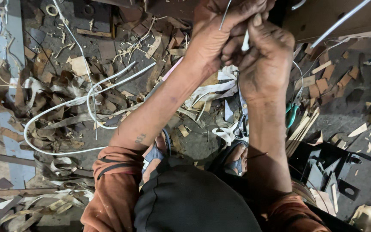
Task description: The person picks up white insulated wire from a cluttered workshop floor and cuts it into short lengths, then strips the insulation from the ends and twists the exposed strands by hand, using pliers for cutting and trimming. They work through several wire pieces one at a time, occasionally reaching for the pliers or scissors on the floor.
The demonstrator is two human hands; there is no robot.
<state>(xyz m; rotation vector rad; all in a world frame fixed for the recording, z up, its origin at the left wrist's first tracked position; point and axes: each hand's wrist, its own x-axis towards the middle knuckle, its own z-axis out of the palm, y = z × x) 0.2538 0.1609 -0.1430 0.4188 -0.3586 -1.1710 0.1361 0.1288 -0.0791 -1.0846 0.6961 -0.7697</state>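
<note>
I count two hands, left [220,38] and right [265,64], two sandalled feet [237,161], one pair of scissors [240,124], one green-handled pliers [292,114] and one looping white cord [56,109]. Floor scraps are too many to count.

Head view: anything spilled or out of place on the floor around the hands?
Yes. Wood scraps and shavings litter the floor, a white cord loops loose through them, and scissors lie half buried between the sandalled feet.
</note>
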